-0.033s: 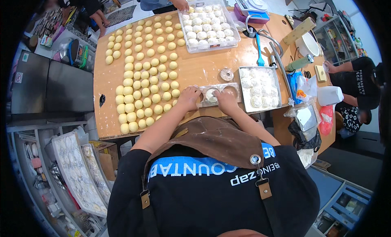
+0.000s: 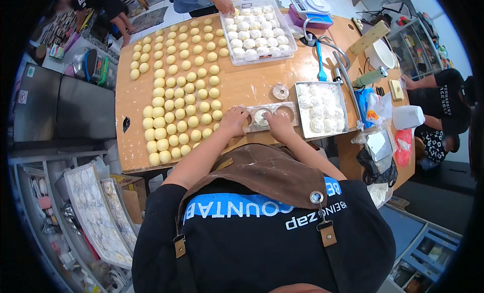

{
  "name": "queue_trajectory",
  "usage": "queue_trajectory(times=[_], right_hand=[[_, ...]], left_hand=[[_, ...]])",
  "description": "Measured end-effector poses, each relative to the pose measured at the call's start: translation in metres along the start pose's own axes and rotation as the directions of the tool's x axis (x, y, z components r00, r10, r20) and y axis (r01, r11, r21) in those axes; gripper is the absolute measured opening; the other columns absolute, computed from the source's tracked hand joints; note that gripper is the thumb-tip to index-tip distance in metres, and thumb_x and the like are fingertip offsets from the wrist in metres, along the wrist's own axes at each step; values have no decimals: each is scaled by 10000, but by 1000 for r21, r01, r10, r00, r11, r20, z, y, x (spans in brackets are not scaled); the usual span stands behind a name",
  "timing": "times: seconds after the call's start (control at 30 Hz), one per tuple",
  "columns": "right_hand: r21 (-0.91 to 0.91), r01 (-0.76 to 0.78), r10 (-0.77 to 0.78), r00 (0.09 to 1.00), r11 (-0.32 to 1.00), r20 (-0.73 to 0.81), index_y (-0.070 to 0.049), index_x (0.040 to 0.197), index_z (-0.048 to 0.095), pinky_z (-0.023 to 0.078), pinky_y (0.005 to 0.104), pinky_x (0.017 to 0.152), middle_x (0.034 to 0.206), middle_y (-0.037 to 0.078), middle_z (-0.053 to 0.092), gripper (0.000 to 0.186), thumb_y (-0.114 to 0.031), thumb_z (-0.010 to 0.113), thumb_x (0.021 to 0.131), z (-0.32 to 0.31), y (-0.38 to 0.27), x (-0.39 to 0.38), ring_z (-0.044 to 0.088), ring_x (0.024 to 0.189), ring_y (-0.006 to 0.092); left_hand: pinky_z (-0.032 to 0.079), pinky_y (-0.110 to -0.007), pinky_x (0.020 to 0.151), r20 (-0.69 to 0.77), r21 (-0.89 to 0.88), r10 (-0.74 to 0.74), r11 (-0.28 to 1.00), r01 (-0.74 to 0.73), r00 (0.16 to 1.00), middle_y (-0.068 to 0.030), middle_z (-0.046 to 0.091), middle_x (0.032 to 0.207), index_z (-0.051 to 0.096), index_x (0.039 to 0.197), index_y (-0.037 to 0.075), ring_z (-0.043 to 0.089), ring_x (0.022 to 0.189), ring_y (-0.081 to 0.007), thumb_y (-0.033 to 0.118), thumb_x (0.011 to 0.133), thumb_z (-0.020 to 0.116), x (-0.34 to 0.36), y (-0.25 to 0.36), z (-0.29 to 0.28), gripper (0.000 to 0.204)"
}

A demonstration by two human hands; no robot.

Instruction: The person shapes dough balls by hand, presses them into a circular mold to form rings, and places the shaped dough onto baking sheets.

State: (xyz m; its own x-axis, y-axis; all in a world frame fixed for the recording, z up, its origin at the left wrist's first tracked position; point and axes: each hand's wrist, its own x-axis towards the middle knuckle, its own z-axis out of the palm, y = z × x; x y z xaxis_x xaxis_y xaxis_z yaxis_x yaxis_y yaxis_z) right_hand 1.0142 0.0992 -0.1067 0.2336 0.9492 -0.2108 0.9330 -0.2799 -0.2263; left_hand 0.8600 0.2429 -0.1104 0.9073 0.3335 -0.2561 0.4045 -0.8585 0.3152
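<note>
My left hand [image 2: 235, 120] grips the left end of a flat board mould [image 2: 253, 106] with round holes, low at the middle of the wooden table. My right hand [image 2: 279, 124] is on the mould, fingers curled against white dough [image 2: 260, 116] in the middle hole. A pale ring-shaped piece [image 2: 280, 91] lies just above the mould. Right beside it sits a square metal tray [image 2: 345, 109] of floured white dough pieces. To the left, many rows of pale yellow dough balls [image 2: 180, 113] cover the tabletop [image 2: 136, 96].
A co-worker's hand [image 2: 223, 4] touches a clear box [image 2: 259, 57] of white dough. Rightward are a blue brush [image 2: 320, 61], scale [image 2: 307, 5], bowl [image 2: 379, 53], metal rod and bags. Another person [image 2: 443, 96] is at the right, others farther off. Shelves [image 2: 48, 207] stand lower left.
</note>
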Motion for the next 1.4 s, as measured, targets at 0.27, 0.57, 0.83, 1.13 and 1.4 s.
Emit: queue_trajectory(times=[0.27,0.57,0.83,1.13,1.4], right_hand=[[20,24,-23,998,1000,-55,-76,1074,483,463,456,739,872,148,643,286,-40,484,790,4,0,4,587,905,330],[-18,-4,4,1000,1000,7,-73,1084,474,468,461,770,916,172,630,263,-64,471,821,-5,-11,10,591,953,345],[-110,-10,8,1000,994,-19,-77,1064,484,475,473,731,846,185,634,240,-88,483,824,-2,-15,12,623,871,350],[370,-246,339,917,896,-211,-53,1012,577,486,406,751,926,160,649,186,-128,494,864,-41,23,0,620,883,330],[808,24,692,501,589,-520,-14,944,597,477,288,640,824,125,663,130,-68,499,879,-43,77,-2,625,729,171]], left_hand=[[357,-381,1035,8,6,18,1000,-18,1000,-154,439,1324,459,1262,95,411,1240,-304,283,531,840,0,-1,-4,845],[368,-383,1020,9,-4,19,1000,-19,1000,-153,463,1290,477,1229,91,436,1210,-307,286,541,831,-1,-2,-2,799],[367,-395,1015,49,43,23,999,-25,999,-175,460,1282,460,1199,80,438,1208,-314,298,527,836,5,3,-7,800],[375,-433,960,-80,13,78,997,-77,994,-166,486,1130,463,1133,90,461,1116,-341,206,523,783,10,8,2,698],[286,-453,1052,-175,-209,11,977,-48,985,-169,426,1269,423,1216,99,375,1225,-338,266,524,818,-9,-9,-7,814]])
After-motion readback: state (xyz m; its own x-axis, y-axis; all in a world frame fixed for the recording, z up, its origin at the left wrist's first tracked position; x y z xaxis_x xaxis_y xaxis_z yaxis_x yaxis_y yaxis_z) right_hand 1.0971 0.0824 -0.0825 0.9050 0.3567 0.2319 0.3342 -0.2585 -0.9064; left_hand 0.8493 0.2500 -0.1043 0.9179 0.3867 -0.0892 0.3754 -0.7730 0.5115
